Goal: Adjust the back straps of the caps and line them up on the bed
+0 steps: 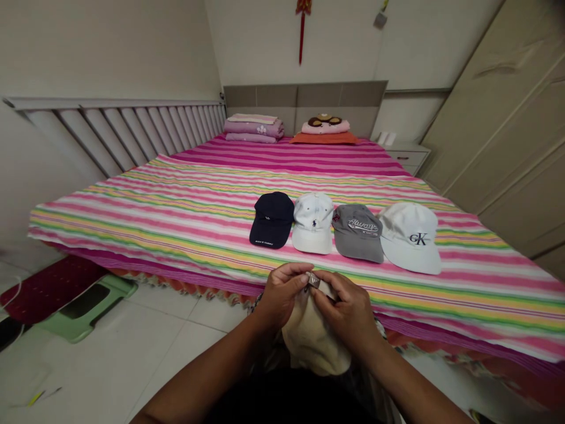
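A beige cap (315, 344) hangs between my two hands, close to my body and in front of the bed's near edge. At its top a small metal buckle (313, 280) on the strap shows between my fingertips. My left hand (285, 294) pinches the strap on the buckle's left side. From the right, my right hand (346, 303) grips the strap and the cap's edge, thumb and fingers closed. On the bed beyond lie a navy cap (272, 218), a white cap (312, 222), a grey cap (358, 232) and a larger white cap (410, 235), side by side, brims toward me.
The bed (176, 206) has a striped cover. Folded purple bedding (253, 128) and a pink and orange pile (324, 132) sit by the headboard (273, 97). A green stool (88, 309) stands on the floor at left; a white nightstand (408, 158) is at the back right.
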A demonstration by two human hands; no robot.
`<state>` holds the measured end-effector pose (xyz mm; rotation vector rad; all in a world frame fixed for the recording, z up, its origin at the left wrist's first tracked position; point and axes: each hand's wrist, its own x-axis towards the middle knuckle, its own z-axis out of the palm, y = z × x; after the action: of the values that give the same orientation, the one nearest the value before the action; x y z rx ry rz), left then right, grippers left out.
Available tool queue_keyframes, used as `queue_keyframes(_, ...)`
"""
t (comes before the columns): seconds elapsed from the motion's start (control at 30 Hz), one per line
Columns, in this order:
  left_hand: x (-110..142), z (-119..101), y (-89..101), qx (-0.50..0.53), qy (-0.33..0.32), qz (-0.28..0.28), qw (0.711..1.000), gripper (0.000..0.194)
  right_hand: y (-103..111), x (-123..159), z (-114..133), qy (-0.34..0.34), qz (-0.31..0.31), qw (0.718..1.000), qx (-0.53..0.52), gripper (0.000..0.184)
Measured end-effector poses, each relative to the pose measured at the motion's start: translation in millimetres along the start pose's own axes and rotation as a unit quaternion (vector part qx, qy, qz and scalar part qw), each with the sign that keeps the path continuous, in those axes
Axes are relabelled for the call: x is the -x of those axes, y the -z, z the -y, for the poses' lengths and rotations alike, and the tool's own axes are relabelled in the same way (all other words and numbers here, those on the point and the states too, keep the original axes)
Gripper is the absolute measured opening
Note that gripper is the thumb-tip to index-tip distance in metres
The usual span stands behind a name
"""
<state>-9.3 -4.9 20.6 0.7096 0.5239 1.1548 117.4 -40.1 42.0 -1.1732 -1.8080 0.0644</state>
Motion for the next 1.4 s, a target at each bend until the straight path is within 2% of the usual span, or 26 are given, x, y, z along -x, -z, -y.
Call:
queue_keyframes(0.17,0.0,-5.4,-1.7,-0.018,-0.03,-0.004,0.999,0.026,1.2,0.4,-0.1,0.03,0.011,0.999,0.021,0.02)
queue_keyframes(0.33,-2.6,-12.7,-0.1,-0.048,-0.092,0.0,0.995,0.023,4.5,0.5,-1.6,0.019,0.004,0.999,0.039,0.009)
queue_keyframes(0.4,-3.3,-15.0,3.0,-0.069,-0.094,-0.007,0.993,0.021,6.2,0.2,-1.9,0.017,0.006,0.999,0.041,0.008)
queue_keyframes(0.6,-7.7,-22.7,11.7,-0.165,-0.013,0.003,0.986,0.019,8.5,1.1,-1.6,0.027,0.03,0.998,0.045,0.009)
queue_keyframes(0.7,-12.1,-27.6,11.5,-0.23,0.025,0.066,0.971,0.024,7.8,1.4,-0.4,0.02,0.065,0.997,0.033,0.013)
queue_keyframes(0.83,-15.2,-29.8,9.8,-0.327,0.119,0.161,0.924,0.033,6.7,1.7,1.5,0.015,0.075,0.997,0.013,0.018)
queue_keyframes(0.93,-14.4,-29.3,9.4,-0.316,0.143,0.184,0.92,0.033,7.9,2.4,2.0,-0.017,0.085,0.996,-0.017,0.014)
queue_keyframes(1.0,-13.8,-30.2,9.1,-0.276,0.158,0.178,0.931,0.033,10.5,3.0,0.7,-0.081,0.106,0.989,-0.065,0.017)
queue_keyframes(1.07,-14.0,-34.1,7.9,-0.234,0.163,0.165,0.944,0.031,14.7,3.6,-2.4,-0.171,0.141,0.962,-0.162,0.025)
queue_keyframes(1.13,-15.0,-41.6,5.0,-0.19,0.152,0.149,0.959,0.029,20.0,4.3,-7.2,-0.246,0.197,0.904,-0.289,0.027)
queue_keyframes(1.2,-16.4,-51.4,0.5,-0.148,0.14,0.13,0.97,0.027,25.4,5.1,-12.9,-0.281,0.26,0.84,-0.384,0.031)
queue_keyframes(1.27,-17.8,-60.2,-4.0,-0.118,0.139,0.111,0.977,0.025,29.5,6.5,-18.5,-0.297,0.295,0.797,-0.436,0.032)
queue_keyframes(1.33,-19.5,-63.9,-5.8,-0.102,0.155,0.104,0.977,0.023,31.4,8.5,-23.4,-0.315,0.278,0.77,-0.48,0.032)
queue_keyframes(1.4,-21.0,-61.0,-3.5,-0.091,0.182,0.106,0.973,0.022,31.6,10.9,-27.6,-0.345,0.227,0.748,-0.52,0.033)
